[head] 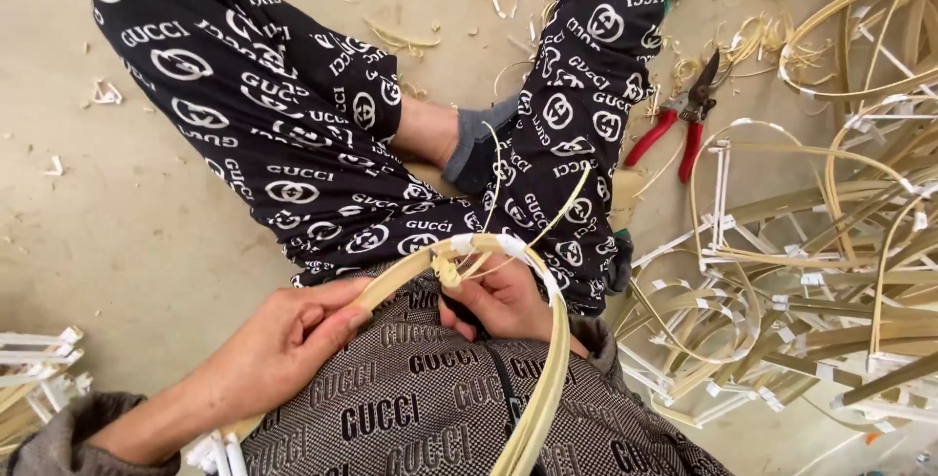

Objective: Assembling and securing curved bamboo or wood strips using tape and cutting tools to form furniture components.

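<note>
Left hand (293,331) gripping pale curved bamboo strip hoop (547,339), right hand (498,295) pinching thin binding strand (493,183) at white-taped joint (503,244); best kept taut, wraps snug

We see a pale bamboo hoop (547,339), a flat strip bent into a curve, arching over the lap. Its top bears a white tape wrap (508,243), and just left of that wrap a thin split strand (489,202) is knotted on, loose ends springing upward.
</note>
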